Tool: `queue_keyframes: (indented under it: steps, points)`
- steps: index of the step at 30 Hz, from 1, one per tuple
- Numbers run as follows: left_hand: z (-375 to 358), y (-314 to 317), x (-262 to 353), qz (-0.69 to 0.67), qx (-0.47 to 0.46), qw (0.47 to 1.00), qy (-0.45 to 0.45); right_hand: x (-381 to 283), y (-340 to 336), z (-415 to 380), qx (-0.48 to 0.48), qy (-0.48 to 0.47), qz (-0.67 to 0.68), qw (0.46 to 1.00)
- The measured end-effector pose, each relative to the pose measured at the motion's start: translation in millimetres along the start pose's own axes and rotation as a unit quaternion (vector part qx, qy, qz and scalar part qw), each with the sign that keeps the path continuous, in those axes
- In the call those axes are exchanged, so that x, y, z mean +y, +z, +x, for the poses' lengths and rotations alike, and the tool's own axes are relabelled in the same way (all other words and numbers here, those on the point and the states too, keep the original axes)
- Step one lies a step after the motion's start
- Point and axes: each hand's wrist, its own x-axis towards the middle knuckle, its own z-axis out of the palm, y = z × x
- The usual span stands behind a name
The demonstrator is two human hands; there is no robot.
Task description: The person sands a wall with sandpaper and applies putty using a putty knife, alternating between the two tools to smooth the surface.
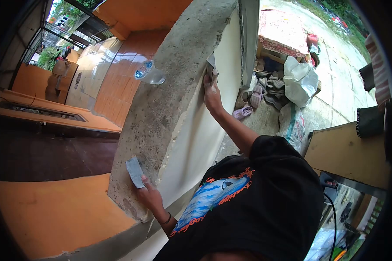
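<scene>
My left hand is over the lower end of a rough concrete ledge, its thumb and fingers pinching a grey rectangular piece of sandpaper by one end. Higher up, my right hand lies along the cream-coloured wall face below the ledge's edge. Its fingers hold a thin grey-and-brown folded piece, resembling sandpaper, against that face. A clear plastic cup with blue print lies on the ledge, between the two hands and farther out.
Several shoes and clogs lie on the ground to the right, with a white plastic bag and a woven sack close by. A patterned cloth covers a table behind them. Orange tiles stretch beyond the ledge. A wooden panel stands at right.
</scene>
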Motion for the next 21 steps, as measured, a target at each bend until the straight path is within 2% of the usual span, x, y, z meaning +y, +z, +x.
queue_keyframes:
  steps: [1,2,3,5,6,7,10,12,13,15,19,21]
  points:
    - [-1,-2,13,0.019,-0.014,0.997,-0.078,2,-7,31,0.001,0.054,0.029,0.998]
    - [0,2,18,0.017,-0.01,0.997,-0.079,1,-16,56,0.024,0.015,0.033,0.999]
    - [2,6,20,0.021,0.029,0.996,-0.085,18,-21,88,0.061,0.021,0.022,0.998]
    - [5,11,22,0.025,0.073,0.993,-0.094,29,-44,146,0.063,0.093,0.066,0.991]
    - [6,12,21,0.013,0.079,0.992,-0.096,43,-52,180,0.093,0.083,0.079,0.989]
    - [5,13,18,0.002,0.085,0.991,-0.1,30,-60,202,0.083,0.089,0.144,0.982]
    - [8,23,2,0.031,0.119,0.988,-0.096,55,-87,295,0.115,0.086,0.104,0.984]
    - [9,24,6,0.053,0.134,0.985,-0.09,69,-110,344,0.125,0.163,0.075,0.976]
    - [10,24,10,0.04,0.138,0.986,-0.08,72,-116,355,0.125,0.168,0.077,0.975]
    - [11,22,14,0.038,0.14,0.987,-0.069,77,-124,359,0.13,0.114,0.023,0.985]
    - [9,18,16,0.067,0.121,0.988,-0.071,78,-103,294,0.076,0.174,0.041,0.981]
    - [9,10,27,0.058,0.05,0.994,-0.08,83,-78,236,0.104,0.034,0.014,0.994]
